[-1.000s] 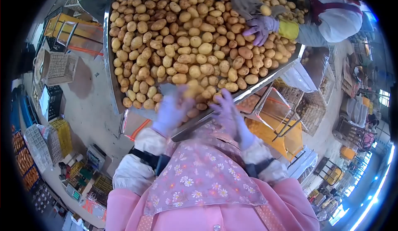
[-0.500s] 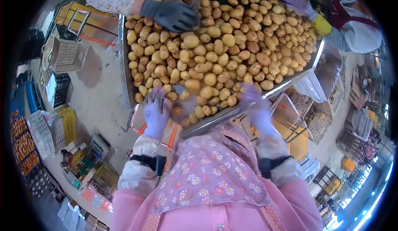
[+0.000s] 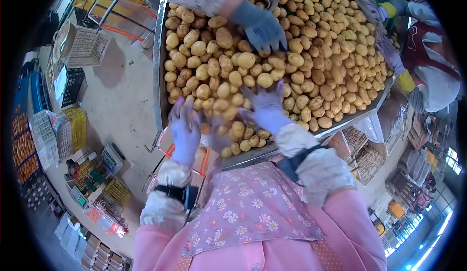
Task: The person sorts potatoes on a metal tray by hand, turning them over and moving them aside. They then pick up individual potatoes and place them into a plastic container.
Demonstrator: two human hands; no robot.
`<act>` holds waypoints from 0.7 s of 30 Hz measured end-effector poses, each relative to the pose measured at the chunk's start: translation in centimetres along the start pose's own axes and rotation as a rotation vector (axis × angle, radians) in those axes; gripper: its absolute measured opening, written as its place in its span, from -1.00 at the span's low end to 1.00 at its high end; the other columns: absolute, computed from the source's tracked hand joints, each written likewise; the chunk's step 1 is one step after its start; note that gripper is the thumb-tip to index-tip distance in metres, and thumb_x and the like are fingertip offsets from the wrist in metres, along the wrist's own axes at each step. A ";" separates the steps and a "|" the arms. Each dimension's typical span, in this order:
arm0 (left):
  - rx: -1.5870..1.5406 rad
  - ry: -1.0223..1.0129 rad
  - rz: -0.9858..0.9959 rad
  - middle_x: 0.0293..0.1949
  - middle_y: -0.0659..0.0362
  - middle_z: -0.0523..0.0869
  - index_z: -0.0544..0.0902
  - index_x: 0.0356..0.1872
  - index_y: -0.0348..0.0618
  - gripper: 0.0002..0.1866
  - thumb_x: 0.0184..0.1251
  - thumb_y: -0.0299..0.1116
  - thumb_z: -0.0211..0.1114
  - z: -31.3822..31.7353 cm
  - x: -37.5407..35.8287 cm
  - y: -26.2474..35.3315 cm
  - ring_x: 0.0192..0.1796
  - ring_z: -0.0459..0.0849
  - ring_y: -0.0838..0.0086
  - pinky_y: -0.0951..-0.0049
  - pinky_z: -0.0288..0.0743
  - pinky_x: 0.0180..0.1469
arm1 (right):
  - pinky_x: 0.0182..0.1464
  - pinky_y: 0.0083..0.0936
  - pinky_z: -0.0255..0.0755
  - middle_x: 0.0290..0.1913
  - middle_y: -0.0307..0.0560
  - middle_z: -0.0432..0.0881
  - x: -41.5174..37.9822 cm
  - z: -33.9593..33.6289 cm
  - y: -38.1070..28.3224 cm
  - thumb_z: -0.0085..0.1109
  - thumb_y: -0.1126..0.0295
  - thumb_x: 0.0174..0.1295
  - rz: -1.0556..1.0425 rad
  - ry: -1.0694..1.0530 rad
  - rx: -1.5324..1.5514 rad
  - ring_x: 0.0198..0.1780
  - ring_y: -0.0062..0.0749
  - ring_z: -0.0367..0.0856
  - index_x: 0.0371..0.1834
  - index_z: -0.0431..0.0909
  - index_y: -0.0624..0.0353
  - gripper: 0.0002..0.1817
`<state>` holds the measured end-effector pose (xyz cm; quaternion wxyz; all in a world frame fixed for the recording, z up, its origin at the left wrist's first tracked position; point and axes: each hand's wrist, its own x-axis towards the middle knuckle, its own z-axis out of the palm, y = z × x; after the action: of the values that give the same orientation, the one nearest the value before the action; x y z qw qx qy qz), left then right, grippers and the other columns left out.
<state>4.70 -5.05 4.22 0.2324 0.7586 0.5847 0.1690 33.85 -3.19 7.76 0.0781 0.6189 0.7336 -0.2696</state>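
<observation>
A large heap of potatoes point(image 3: 311, 52) covers the metal-edged sorting table point(image 3: 335, 128) in front of me. My left hand point(image 3: 185, 135), in a thin purple glove, is at the near left edge with its fingers apart, holding nothing. Beside it, some potatoes are blurred by motion around a gap in the table's front edge. My right hand point(image 3: 268, 109), gloved the same way, reaches over the near part of the heap. Its fingers are spread against the potatoes and grip none of them.
A co-worker's grey-blue glove point(image 3: 261, 27) works in the heap from the upper left. At the right, another person's purple gloves point(image 3: 389, 52) touch the far potatoes. Crates point(image 3: 87, 47) stand on the floor at left. A wire-framed bag point(image 3: 194, 157) hangs below the front edge.
My right hand has moved left and forward from the front rim onto the potatoes. My left hand stays near the left edge. The grey-blue glove has shifted right, and the view has turned slightly.
</observation>
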 end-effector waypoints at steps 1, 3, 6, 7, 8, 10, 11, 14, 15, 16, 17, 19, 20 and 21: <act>-0.102 0.098 -0.025 0.45 -0.27 0.40 0.58 0.35 -0.13 -0.48 0.39 -0.24 0.26 0.1 3.3 1.3 0.46 0.35 -0.26 -0.22 0.21 0.47 | 0.61 0.30 -0.07 0.46 0.19 0.39 1.2 -0.2 -2.0 0.22 -0.24 0.30 0.152 -0.176 0.068 0.46 0.22 0.41 0.63 0.25 -0.34 -0.16; 0.077 0.174 -0.045 0.49 -0.34 0.34 0.51 0.43 -0.17 -0.42 0.43 -0.18 0.23 2.3 6.4 3.7 0.50 0.30 -0.32 -0.23 0.18 0.50 | 0.57 0.44 -0.11 0.48 0.07 0.39 0.2 3.9 -3.7 0.18 -0.21 0.35 0.022 0.155 -0.080 0.56 0.14 0.27 0.55 0.38 -0.38 -0.30; 0.179 0.026 0.099 0.51 -0.34 0.29 0.51 0.45 -0.07 -0.41 0.39 -0.22 0.25 2.0 4.7 6.2 0.56 0.21 -0.30 -0.16 0.09 0.58 | 0.55 0.41 -0.04 0.53 -0.02 0.34 -4.0 5.9 -1.2 0.18 -0.17 0.35 -0.256 0.123 -0.070 0.57 0.13 0.24 0.52 0.40 -0.44 -0.35; 0.173 0.019 0.101 0.51 -0.34 0.29 0.51 0.45 -0.07 -0.41 0.39 -0.22 0.25 1.7 3.2 6.4 0.56 0.21 -0.30 -0.16 0.09 0.58 | 0.56 0.40 -0.04 0.54 -0.04 0.33 -5.6 6.5 0.7 0.17 -0.17 0.35 -0.436 0.199 -0.009 0.58 0.12 0.21 0.53 0.39 -0.45 -0.35; 0.178 -0.060 0.097 0.51 -0.33 0.30 0.52 0.45 -0.05 -0.40 0.37 -0.23 0.26 1.3 1.5 6.3 0.56 0.22 -0.28 -0.15 0.09 0.58 | 0.56 0.40 -0.04 0.54 -0.04 0.33 -6.5 5.9 2.9 0.17 -0.17 0.35 -0.431 0.192 -0.006 0.58 0.12 0.21 0.53 0.39 -0.45 -0.35; 0.185 -0.138 0.086 0.51 -0.31 0.31 0.53 0.44 -0.04 -0.40 0.35 -0.24 0.27 0.6 -1.2 5.6 0.56 0.22 -0.27 -0.15 0.10 0.58 | 0.57 0.39 -0.06 0.57 -0.02 0.28 -7.1 3.8 6.2 0.15 -0.20 0.35 -0.187 0.058 -0.143 0.60 0.10 0.17 0.58 0.33 -0.27 -0.25; 0.140 -0.173 0.080 0.51 -0.29 0.32 0.54 0.44 -0.01 -0.40 0.34 -0.25 0.28 0.4 -2.8 5.0 0.55 0.23 -0.26 -0.16 0.10 0.58 | 0.57 0.39 -0.06 0.57 -0.02 0.28 -7.1 3.5 5.3 0.15 -0.20 0.35 -0.188 0.052 -0.136 0.60 0.10 0.17 0.58 0.33 -0.27 -0.25; 0.106 -0.251 0.062 0.49 -0.24 0.37 0.56 0.43 0.03 -0.40 0.32 -0.26 0.28 -0.5 -5.8 2.9 0.54 0.26 -0.24 -0.17 0.10 0.57 | 0.60 0.42 -0.17 0.64 0.04 0.15 -6.1 5.2 0.1 0.11 -0.28 0.35 0.198 0.184 -0.120 0.68 0.18 -0.01 0.61 0.22 0.11 -0.08; 0.120 -0.293 0.041 0.47 -0.21 0.39 0.56 0.43 0.05 -0.40 0.31 -0.26 0.29 -0.9 -6.6 2.3 0.53 0.28 -0.23 -0.16 0.11 0.57 | 0.63 0.33 -0.17 0.66 0.04 0.13 -6.3 3.5 -1.6 0.11 -0.28 0.34 0.117 -0.014 -0.189 0.69 0.23 -0.06 0.61 0.26 0.01 -0.11; 0.153 -0.293 0.054 0.45 -0.17 0.44 0.58 0.41 0.02 -0.41 0.31 -0.27 0.29 -1.6 -7.4 1.7 0.49 0.33 -0.21 -0.16 0.16 0.53 | 0.65 0.27 -0.16 0.66 0.05 0.13 -7.1 5.1 -0.9 0.12 -0.27 0.34 -0.099 -0.013 -0.151 0.69 0.23 -0.06 0.62 0.26 -0.04 -0.13; 0.157 -0.299 0.050 0.45 -0.17 0.44 0.58 0.41 0.02 -0.41 0.31 -0.27 0.29 -2.0 -8.6 0.7 0.49 0.33 -0.21 -0.16 0.16 0.53 | 0.66 0.21 -0.14 0.67 0.07 0.13 -8.3 6.5 0.4 0.13 -0.27 0.33 -0.309 -0.017 -0.108 0.70 0.23 -0.06 0.62 0.26 -0.09 -0.14; 0.164 -0.235 -0.033 0.49 -0.15 0.42 0.62 0.34 -0.03 -0.46 0.29 -0.34 0.32 -1.9 -10.3 -1.2 0.50 0.33 -0.15 -0.13 0.17 0.53 | 0.66 0.18 -0.13 0.66 0.10 0.13 -7.5 4.2 4.1 0.17 -0.24 0.32 -0.241 -0.089 -0.015 0.69 0.26 -0.06 0.62 0.26 -0.13 -0.15; 0.153 -0.125 -0.028 0.39 -0.13 0.53 0.63 0.31 -0.09 -0.49 0.30 -0.37 0.32 -2.2 -9.6 -0.8 0.42 0.44 -0.13 -0.12 0.27 0.45 | 0.66 0.15 -0.12 0.65 0.14 0.14 -5.9 2.7 5.4 0.20 -0.21 0.32 -0.175 -0.156 0.070 0.69 0.30 -0.07 0.61 0.27 -0.16 -0.17; 0.152 -0.126 -0.031 0.39 -0.13 0.53 0.63 0.31 -0.09 -0.49 0.30 -0.37 0.32 -2.4 -8.5 0.0 0.42 0.44 -0.13 -0.12 0.27 0.45 | 0.66 0.15 -0.12 0.65 0.14 0.14 -4.3 1.8 5.5 0.20 -0.21 0.32 -0.176 -0.159 0.070 0.69 0.30 -0.07 0.61 0.27 -0.16 -0.17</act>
<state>1.22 -12.87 6.37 0.2130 0.7740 0.5919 0.0726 39.67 -7.30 6.50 0.0906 0.5310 0.7668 -0.3490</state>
